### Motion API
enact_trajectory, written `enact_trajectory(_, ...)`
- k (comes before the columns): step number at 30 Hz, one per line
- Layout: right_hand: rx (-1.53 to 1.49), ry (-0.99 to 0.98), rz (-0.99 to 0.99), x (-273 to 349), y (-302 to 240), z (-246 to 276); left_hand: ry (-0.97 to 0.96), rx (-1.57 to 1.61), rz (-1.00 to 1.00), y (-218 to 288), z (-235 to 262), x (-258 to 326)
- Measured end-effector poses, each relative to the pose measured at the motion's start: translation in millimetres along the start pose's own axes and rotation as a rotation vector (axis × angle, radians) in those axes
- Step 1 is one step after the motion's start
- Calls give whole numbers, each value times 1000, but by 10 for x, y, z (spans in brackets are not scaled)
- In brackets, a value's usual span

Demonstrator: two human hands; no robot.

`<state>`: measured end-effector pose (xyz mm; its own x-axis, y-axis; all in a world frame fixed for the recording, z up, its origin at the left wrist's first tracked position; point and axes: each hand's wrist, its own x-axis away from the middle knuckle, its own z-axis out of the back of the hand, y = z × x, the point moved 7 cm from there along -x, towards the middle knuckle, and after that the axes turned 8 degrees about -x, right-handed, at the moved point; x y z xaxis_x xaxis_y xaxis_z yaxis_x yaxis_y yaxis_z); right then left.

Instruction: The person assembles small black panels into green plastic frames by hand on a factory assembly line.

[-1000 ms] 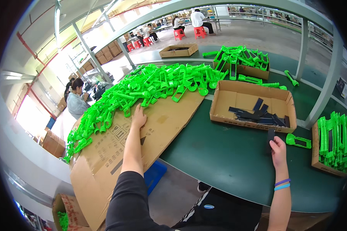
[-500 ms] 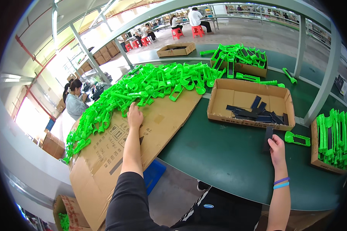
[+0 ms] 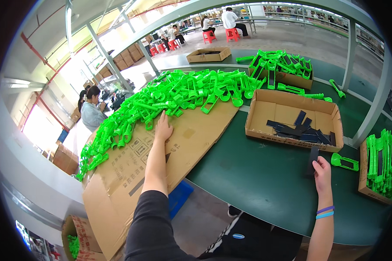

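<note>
My left hand reaches over the cardboard sheet to the near edge of a big heap of bright green plastic frames. Its fingers are stretched out and open; their tips are close to the nearest frames, and I cannot tell whether they touch. Between the thumb and fingers of my right hand a flat black rectangular strip stands roughly upright above the green table. Just right of that hand lies a single green frame.
Beyond my right hand is a shallow cardboard box with several black strips. Another box at the right edge holds stacked green frames; a far box is heaped with more. Metal posts rise from the table.
The whole view has shifted, so things appear further right. My left hand stays by the heap's edge, and my right hand still holds the black strip.
</note>
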<state>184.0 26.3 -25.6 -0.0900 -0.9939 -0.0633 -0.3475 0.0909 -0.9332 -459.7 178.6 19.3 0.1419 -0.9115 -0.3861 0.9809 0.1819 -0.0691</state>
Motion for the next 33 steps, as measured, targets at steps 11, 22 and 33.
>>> enact_trajectory(11, -28, 6, -16, 7, 32, 22, 367, 99, 7, -40, 230, 46)
enact_trajectory(22, -74, 11, -5, -4, 26, -14, 730, 508, 730, -1038, 143, 315)
enact_trajectory(33, -72, -15, -8, -71, 66, -19, 850, 1340, 512, -153, 641, 531)
